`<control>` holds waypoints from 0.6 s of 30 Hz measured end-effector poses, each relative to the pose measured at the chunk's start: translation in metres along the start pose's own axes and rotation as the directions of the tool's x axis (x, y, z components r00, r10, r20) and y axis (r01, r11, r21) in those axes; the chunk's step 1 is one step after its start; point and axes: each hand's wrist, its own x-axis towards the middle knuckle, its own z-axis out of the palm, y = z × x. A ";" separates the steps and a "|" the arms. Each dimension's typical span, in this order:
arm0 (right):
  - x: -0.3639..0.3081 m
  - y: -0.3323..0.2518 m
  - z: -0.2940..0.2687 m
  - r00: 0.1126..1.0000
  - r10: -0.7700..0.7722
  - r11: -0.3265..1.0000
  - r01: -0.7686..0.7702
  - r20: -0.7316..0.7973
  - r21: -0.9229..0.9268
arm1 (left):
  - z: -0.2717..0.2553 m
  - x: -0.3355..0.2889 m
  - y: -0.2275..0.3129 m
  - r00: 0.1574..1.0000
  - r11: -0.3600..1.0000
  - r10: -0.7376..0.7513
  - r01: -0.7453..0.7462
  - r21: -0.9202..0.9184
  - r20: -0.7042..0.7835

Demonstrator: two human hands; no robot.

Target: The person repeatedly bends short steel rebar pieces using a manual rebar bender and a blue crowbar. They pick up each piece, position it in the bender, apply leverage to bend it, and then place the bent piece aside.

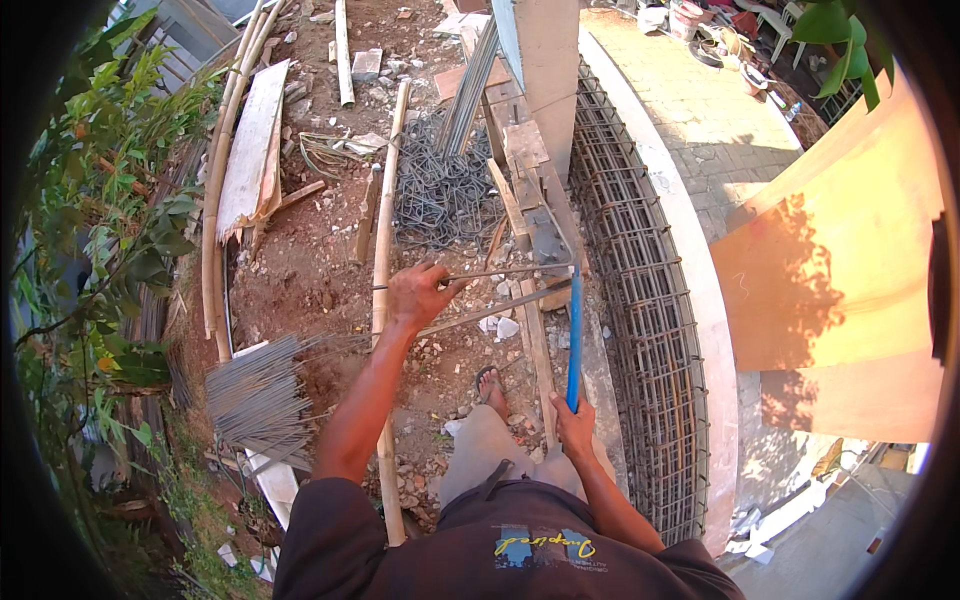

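My left hand (415, 295) is closed around a thin steel rod (505, 271) that lies crosswise in front of me. The rod's right end reaches a dark metal block (545, 238) fixed on a wooden plank bench (528, 190). There it meets the upper end of a long blue bar (575, 335); exactly how they engage is too small to tell. My right hand (573, 425) grips the lower end of this bar, which points toward me. Beyond the rod lies a tangled heap of bent steel stirrups (445, 190).
A bundle of straight steel rods (262, 400) lies at left, beside a long bamboo pole (388, 420). To the right runs a tied rebar cage (645, 300) along a pale wall edge (705, 350). A concrete column (550, 80) stands ahead. Orange panels (800, 290) lean at right.
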 end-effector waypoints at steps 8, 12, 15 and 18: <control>-0.004 -0.084 -0.135 0.867 -0.447 0.892 0.450 -0.221 -0.038 | -0.179 -0.031 0.074 0.909 0.998 -0.056 0.038 -0.053 -0.412; 0.004 -0.105 -0.145 0.921 -0.380 0.908 0.389 -0.085 0.157 | -0.151 -0.043 0.082 0.922 0.985 -0.174 0.155 -0.081 -0.346; 0.017 -0.096 -0.135 0.974 -0.211 0.942 0.180 0.083 0.282 | -0.085 -0.057 0.051 0.921 0.943 -0.314 0.275 -0.187 -0.230; 0.028 -0.079 -0.120 0.994 -0.098 0.965 0.084 0.047 0.249 | -0.033 -0.044 0.026 0.891 0.879 -0.454 0.452 -0.153 0.025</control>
